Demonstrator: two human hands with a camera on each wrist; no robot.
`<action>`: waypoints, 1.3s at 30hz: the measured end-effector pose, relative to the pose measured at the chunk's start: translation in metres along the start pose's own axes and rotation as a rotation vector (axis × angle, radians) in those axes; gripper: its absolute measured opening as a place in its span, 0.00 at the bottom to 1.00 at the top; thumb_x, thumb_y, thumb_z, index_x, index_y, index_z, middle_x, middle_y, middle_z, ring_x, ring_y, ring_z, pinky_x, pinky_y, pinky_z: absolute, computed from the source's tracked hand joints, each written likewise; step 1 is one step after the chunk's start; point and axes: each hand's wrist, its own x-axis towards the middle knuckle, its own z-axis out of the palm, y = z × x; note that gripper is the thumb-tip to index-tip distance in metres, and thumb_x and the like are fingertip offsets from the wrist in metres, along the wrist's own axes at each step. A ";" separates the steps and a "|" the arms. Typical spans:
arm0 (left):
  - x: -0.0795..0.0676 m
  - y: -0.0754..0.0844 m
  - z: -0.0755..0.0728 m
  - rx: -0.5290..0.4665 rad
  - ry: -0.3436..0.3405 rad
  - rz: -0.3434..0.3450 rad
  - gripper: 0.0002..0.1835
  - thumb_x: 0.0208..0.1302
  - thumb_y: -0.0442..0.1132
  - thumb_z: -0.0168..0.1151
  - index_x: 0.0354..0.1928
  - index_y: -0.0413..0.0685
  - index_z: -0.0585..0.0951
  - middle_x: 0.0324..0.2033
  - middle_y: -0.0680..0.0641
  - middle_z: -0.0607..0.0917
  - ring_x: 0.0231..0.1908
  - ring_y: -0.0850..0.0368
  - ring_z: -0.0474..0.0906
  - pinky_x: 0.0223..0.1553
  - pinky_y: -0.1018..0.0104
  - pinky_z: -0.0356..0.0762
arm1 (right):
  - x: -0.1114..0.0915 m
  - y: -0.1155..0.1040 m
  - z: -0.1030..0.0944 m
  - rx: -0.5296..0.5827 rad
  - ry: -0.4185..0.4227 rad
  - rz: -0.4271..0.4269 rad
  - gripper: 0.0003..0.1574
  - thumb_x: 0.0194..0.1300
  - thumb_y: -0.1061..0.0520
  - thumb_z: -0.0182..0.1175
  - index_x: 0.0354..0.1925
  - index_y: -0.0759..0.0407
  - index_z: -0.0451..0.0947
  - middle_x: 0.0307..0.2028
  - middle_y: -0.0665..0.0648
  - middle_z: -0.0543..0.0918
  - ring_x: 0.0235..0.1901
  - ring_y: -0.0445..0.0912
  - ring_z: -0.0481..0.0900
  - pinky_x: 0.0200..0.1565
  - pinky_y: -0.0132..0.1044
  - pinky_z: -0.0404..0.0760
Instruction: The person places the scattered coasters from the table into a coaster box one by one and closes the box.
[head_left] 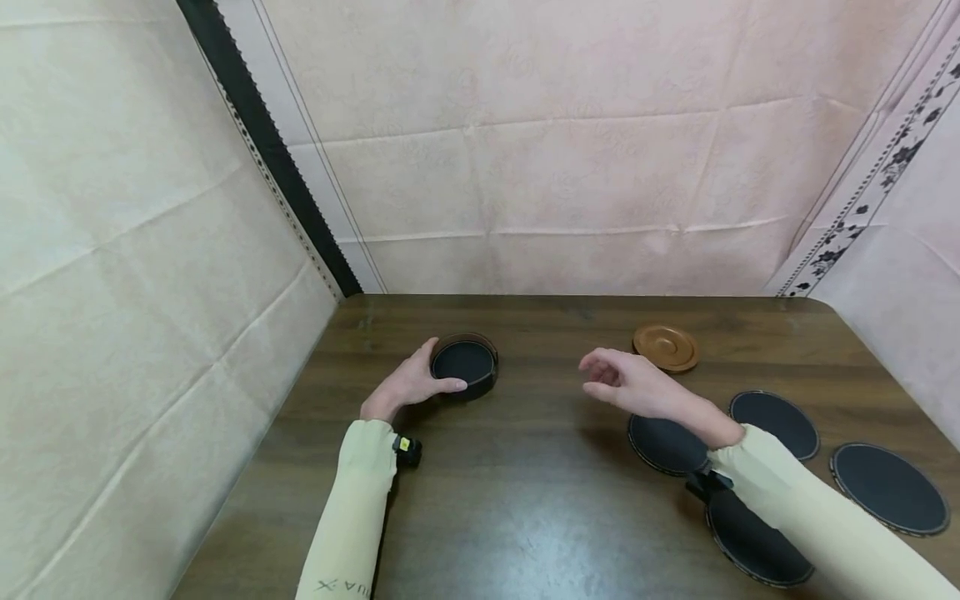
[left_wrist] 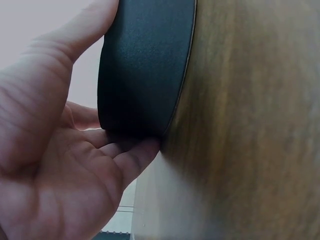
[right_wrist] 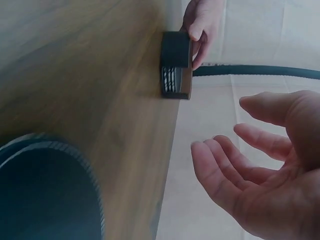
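Observation:
A round black coaster holder [head_left: 484, 385] with a brown inner wall stands on the table at the left. My left hand [head_left: 411, 383] grips it, thumb on the near side and fingers round the far side. A black disc [head_left: 463, 360] shows inside its rim. In the right wrist view, a gap in the wall of the holder [right_wrist: 175, 50] shows stacked edges inside. My right hand [head_left: 637, 385] hovers over the table with nothing in it, its fingers loosely bent. Below its wrist lies a black round coaster [head_left: 663, 446], partly covered by the forearm.
More black coasters lie on the right: one behind the forearm [head_left: 776, 422], one farther right [head_left: 890, 488] and one nearer me [head_left: 753, 542]. A brown round wooden piece [head_left: 665, 347] lies near the back of the table [head_left: 525, 467]. Cloth screens [head_left: 562, 167] surround the table.

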 end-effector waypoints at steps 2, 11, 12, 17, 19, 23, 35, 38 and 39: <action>0.000 0.001 0.000 0.005 0.001 -0.002 0.67 0.47 0.72 0.69 0.79 0.50 0.42 0.78 0.41 0.48 0.75 0.41 0.53 0.71 0.41 0.57 | -0.008 0.005 -0.002 -0.034 0.016 -0.004 0.16 0.67 0.53 0.64 0.52 0.53 0.77 0.39 0.50 0.82 0.36 0.38 0.79 0.40 0.33 0.80; 0.001 0.001 0.000 0.008 0.006 0.004 0.64 0.51 0.67 0.70 0.79 0.50 0.42 0.78 0.42 0.48 0.75 0.42 0.52 0.71 0.42 0.57 | -0.039 0.029 -0.008 -0.147 0.019 0.036 0.21 0.64 0.52 0.66 0.53 0.57 0.77 0.40 0.55 0.81 0.35 0.37 0.76 0.37 0.34 0.77; 0.001 0.001 0.000 0.007 0.007 0.004 0.64 0.51 0.67 0.70 0.78 0.50 0.43 0.78 0.42 0.48 0.75 0.42 0.52 0.71 0.42 0.56 | -0.042 0.031 -0.010 -0.153 0.019 0.045 0.21 0.63 0.53 0.67 0.53 0.58 0.77 0.39 0.54 0.81 0.34 0.36 0.75 0.37 0.34 0.77; 0.000 0.000 0.001 0.004 0.009 0.004 0.64 0.50 0.68 0.70 0.78 0.50 0.43 0.78 0.41 0.48 0.75 0.42 0.53 0.71 0.41 0.57 | -0.058 0.044 -0.014 -0.171 0.012 0.094 0.25 0.61 0.53 0.68 0.54 0.61 0.76 0.38 0.54 0.78 0.31 0.35 0.72 0.33 0.33 0.74; 0.000 0.000 0.001 0.004 0.012 0.005 0.65 0.49 0.69 0.70 0.78 0.49 0.43 0.78 0.42 0.49 0.75 0.42 0.53 0.71 0.41 0.57 | -0.063 0.049 -0.015 -0.182 0.005 0.107 0.27 0.61 0.51 0.69 0.55 0.61 0.76 0.38 0.55 0.78 0.32 0.37 0.72 0.33 0.33 0.73; 0.000 0.001 0.001 0.004 0.012 0.002 0.66 0.48 0.69 0.70 0.78 0.50 0.43 0.78 0.42 0.49 0.75 0.42 0.53 0.71 0.42 0.57 | -0.072 0.060 -0.016 -0.211 -0.030 0.145 0.34 0.60 0.45 0.69 0.58 0.62 0.74 0.41 0.60 0.78 0.36 0.46 0.74 0.35 0.38 0.73; 0.001 0.000 0.001 -0.020 0.002 0.007 0.67 0.47 0.70 0.70 0.78 0.50 0.42 0.78 0.41 0.48 0.75 0.42 0.52 0.71 0.42 0.56 | -0.078 0.082 -0.020 -0.265 -0.149 0.300 0.45 0.52 0.34 0.71 0.53 0.66 0.73 0.46 0.65 0.78 0.44 0.56 0.73 0.42 0.49 0.75; 0.001 -0.001 0.001 -0.026 0.001 0.007 0.68 0.46 0.71 0.70 0.78 0.50 0.43 0.78 0.42 0.49 0.75 0.43 0.52 0.71 0.42 0.56 | -0.074 0.085 -0.022 -0.236 -0.174 0.311 0.43 0.51 0.34 0.72 0.48 0.66 0.73 0.41 0.62 0.76 0.40 0.53 0.71 0.38 0.43 0.73; 0.002 -0.001 0.001 -0.026 0.003 0.008 0.68 0.46 0.71 0.70 0.78 0.50 0.43 0.78 0.41 0.49 0.75 0.43 0.52 0.71 0.42 0.57 | -0.072 0.086 -0.023 -0.225 -0.182 0.312 0.42 0.50 0.35 0.73 0.47 0.65 0.72 0.40 0.62 0.75 0.38 0.52 0.70 0.37 0.42 0.72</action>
